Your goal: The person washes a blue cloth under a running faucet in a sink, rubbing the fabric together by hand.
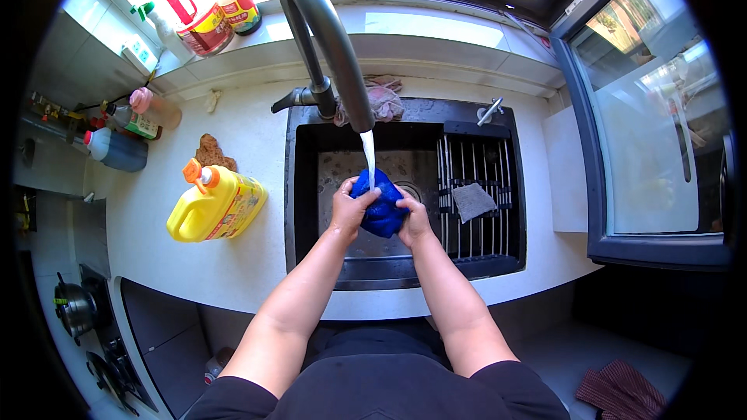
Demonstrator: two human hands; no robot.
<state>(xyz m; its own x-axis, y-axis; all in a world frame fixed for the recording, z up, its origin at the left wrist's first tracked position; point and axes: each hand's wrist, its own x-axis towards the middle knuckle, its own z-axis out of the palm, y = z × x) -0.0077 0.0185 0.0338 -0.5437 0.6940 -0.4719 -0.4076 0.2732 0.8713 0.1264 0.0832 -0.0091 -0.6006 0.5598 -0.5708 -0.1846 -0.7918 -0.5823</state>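
Observation:
A bunched, wet-looking blue cloth [381, 214] is held over the dark sink [405, 273] between both my hands. My left hand [348, 208] grips its left side, thumb laid across the front. On the opposite side, my right hand [416, 219] has its fingers closed round the edge. Water [369, 152] pours from the grey faucet [342, 39] straight onto the top of the cloth. The fingertips behind the cloth are hidden.
Right in the sink, a grey scouring pad [473, 202] lies on a metal rack [459, 243]. A yellow jug [219, 204] with an orange cap stands left on the counter, near a brown rag [214, 152]. An open window sash [599, 148] juts in at right.

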